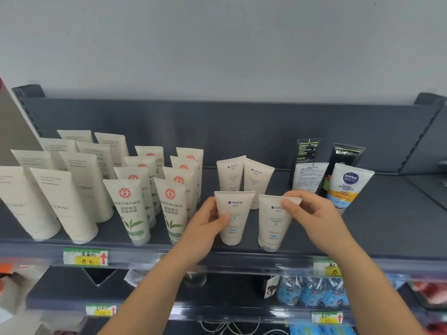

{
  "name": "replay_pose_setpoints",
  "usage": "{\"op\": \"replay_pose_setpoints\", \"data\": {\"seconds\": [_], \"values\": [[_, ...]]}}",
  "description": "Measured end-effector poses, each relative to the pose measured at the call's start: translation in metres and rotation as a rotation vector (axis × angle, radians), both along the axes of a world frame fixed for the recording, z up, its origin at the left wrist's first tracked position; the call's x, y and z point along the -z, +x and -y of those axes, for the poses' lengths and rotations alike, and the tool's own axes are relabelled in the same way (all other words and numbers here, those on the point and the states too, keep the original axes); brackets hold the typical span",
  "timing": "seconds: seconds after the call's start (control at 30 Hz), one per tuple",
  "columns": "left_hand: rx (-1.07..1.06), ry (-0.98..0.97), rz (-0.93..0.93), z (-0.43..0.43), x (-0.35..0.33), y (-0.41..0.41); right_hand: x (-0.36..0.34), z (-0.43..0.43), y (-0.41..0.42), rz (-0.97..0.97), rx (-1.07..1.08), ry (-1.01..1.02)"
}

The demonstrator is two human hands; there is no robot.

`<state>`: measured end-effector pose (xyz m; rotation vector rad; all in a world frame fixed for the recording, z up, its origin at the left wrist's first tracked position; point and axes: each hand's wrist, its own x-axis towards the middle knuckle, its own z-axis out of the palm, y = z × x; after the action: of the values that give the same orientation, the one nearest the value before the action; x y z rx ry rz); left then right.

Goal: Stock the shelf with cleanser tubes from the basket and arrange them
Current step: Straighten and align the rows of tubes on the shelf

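Centre of frame: front-left MANTING tube (233, 213) and front-right MANTING tube (273, 223) are each showing the blue word "MANTING" near the top; the finer print below is not resolving. The rear MANTING tubes (229, 174) are carrying the same word. Left of centre: the green-leaf tubes (129, 206) are bearing a red round seal and "绿茶控油洁面乳 / 深层清洁 控油净透". Far left: the plain white tubes (63, 206) are showing "ORAL", with the leading letters too faint. Right: the Nivea tube (348, 184) is reading "NIVEA MEN SKIN ENERGY"; the black tube (346, 153) behind it is reading "Men". Lower left: the shelf-edge price tag (85, 256) is showing a red up-arrow and a handwritten "A 9", doubtful.
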<state>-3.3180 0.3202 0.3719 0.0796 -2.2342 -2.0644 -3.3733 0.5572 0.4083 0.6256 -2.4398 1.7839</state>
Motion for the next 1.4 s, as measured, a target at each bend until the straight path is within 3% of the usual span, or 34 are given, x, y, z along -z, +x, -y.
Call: {"op": "replay_pose_setpoints", "data": {"seconds": [0.33,0.53,1.17,1.27,1.4], "values": [[-0.136,0.001,-0.155,-0.013,-0.034,0.002,-0.007,-0.001,0.004,-0.018,0.005,0.026],[-0.2,-0.184,-0.107,-0.012,-0.044,0.001,-0.012,-0.001,0.004,-0.049,0.022,0.093],[-0.17,-0.262,-0.113,-0.015,-0.051,0.009,-0.018,-0.003,0.003,-0.014,-0.008,0.112],[-0.146,-0.396,-0.171,-0.015,-0.07,0.008,-0.037,-0.004,-0.003,-0.058,0.019,0.136],[-0.124,-0.82,-0.32,-0.009,-0.13,-0.009,-0.078,0.005,-0.024,-0.187,0.104,0.24]]}}
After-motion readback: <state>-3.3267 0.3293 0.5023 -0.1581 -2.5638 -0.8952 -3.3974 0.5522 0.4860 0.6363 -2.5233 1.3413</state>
